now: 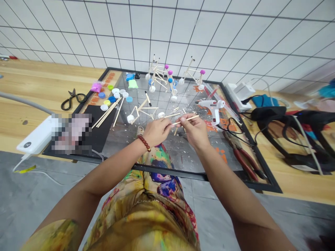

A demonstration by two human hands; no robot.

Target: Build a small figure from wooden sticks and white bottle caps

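Between my two hands, over the dark glass-like board [167, 157], lies a thin wooden stick [192, 118]. My left hand [158, 130] pinches its left end between thumb and fingers. Thumb and fingers of my right hand [195, 130] are closed round the middle, and the right end pokes out past them. Just beyond the hands stands a small stick frame [143, 108] with a white bottle cap [130, 119] at its foot. More stick pieces [174, 115] lie close behind my fingers. A white glue gun [213, 107] rests to the right of my right hand.
Stick models [158, 75] with white caps and purple balls stand at the back. On the left are loose sticks [108, 113], coloured caps [112, 99], scissors [73, 100] and a white power bank [39, 135]. Red-handled pliers [246, 160], cables and a black strap [274, 139] lie right.
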